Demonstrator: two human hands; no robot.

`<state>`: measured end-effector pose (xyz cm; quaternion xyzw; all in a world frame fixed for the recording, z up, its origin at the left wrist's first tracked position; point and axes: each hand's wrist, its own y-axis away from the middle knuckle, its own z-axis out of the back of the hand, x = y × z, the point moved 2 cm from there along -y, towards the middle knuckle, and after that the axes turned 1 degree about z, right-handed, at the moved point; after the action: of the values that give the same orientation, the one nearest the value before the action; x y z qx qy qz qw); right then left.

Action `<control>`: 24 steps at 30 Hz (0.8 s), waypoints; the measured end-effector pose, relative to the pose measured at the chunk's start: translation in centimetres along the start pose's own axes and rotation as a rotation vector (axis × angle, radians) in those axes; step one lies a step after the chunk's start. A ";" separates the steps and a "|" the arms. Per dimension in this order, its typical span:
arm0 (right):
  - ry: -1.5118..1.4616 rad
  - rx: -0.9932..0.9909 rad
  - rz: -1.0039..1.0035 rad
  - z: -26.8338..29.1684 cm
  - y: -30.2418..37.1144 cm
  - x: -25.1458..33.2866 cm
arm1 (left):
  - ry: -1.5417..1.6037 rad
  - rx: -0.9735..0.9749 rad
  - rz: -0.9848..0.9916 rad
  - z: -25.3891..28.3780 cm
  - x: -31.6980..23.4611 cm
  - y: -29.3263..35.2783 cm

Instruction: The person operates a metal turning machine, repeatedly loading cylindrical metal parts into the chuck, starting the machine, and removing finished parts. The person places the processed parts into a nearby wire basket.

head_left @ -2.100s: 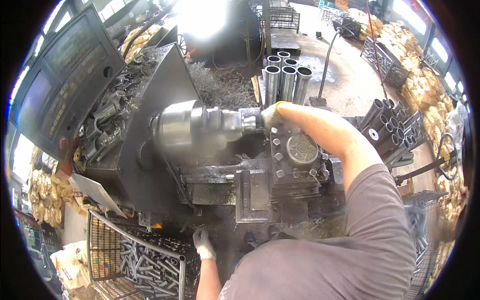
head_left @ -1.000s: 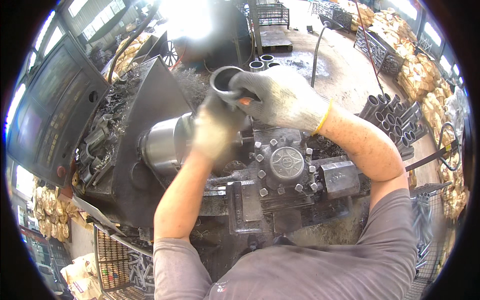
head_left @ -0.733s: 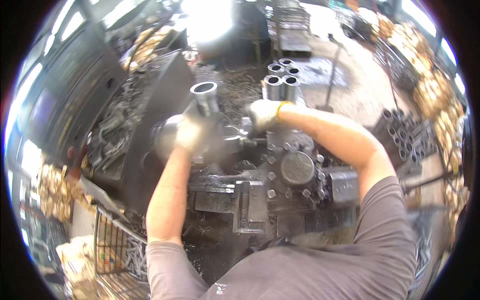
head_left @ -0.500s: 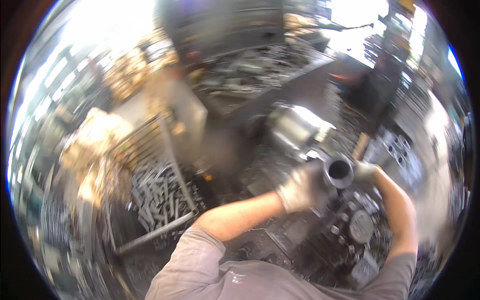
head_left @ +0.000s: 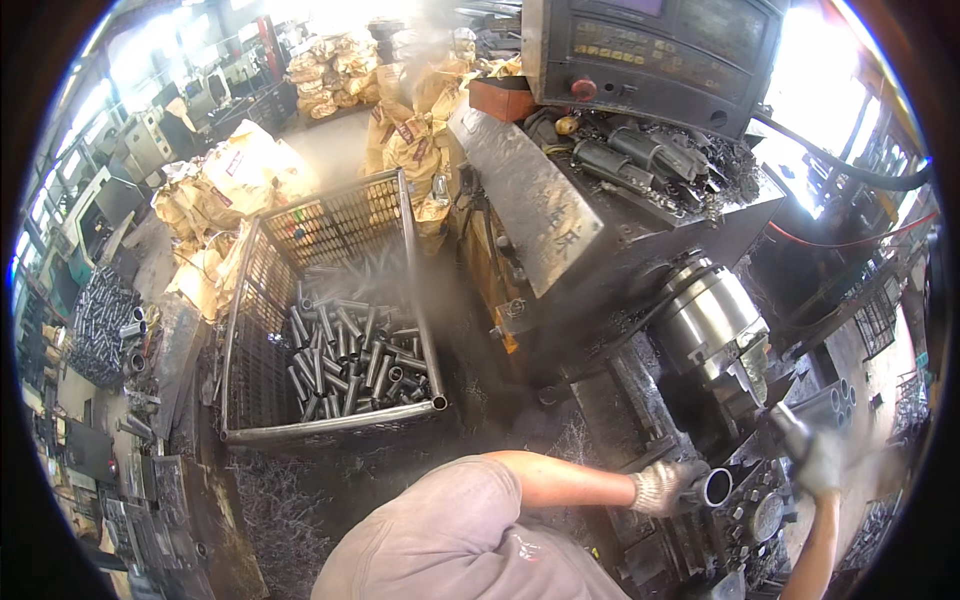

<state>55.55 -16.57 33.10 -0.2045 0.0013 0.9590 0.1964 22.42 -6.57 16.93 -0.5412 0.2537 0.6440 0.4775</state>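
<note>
Metal tube (head_left: pixel 717 487) is in our left grip (head_left: pixel 660 488), low down and right of the middle, with its round open end facing us. Our gloved fingers curl closed around its side. Our right grip (head_left: pixel 824 466) is blurry, so we can't tell how far open it is. It is right by a shiny round bar (head_left: pixel 790 428), and we can't tell if we hold that. Near both hands we see a dark block with bolts (head_left: pixel 768 515). Higher up is a big shiny drum (head_left: pixel 708 318). Well off to our left, a wire basket (head_left: pixel 335 222) has lots of small pipes (head_left: pixel 350 360) in it.
</note>
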 end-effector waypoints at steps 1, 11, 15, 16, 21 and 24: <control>-0.112 -0.073 -0.095 1.8 2.0 0.1 | -0.036 0.035 0.028 1.7 -1.6 0.5; -1.269 -0.060 -0.263 11.1 14.9 28.0 | 0.456 -0.364 0.105 5.2 -9.3 9.0; -0.893 -0.038 -0.429 8.3 17.7 35.3 | 0.684 -0.065 0.603 9.5 -4.9 9.8; -0.853 -0.048 -0.365 5.9 18.7 35.4 | 0.573 0.016 0.827 8.8 -2.2 10.0; -1.268 0.296 -0.311 -4.6 19.1 37.0 | 0.584 -0.032 0.819 5.6 5.8 11.5; -1.358 0.371 -0.454 -5.0 19.8 36.4 | 0.959 -0.171 0.683 6.3 3.4 11.2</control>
<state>19.53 -21.53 12.68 0.4752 -0.0009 0.7942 0.3787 9.77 -4.76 13.39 -0.6961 0.5480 0.4628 0.0300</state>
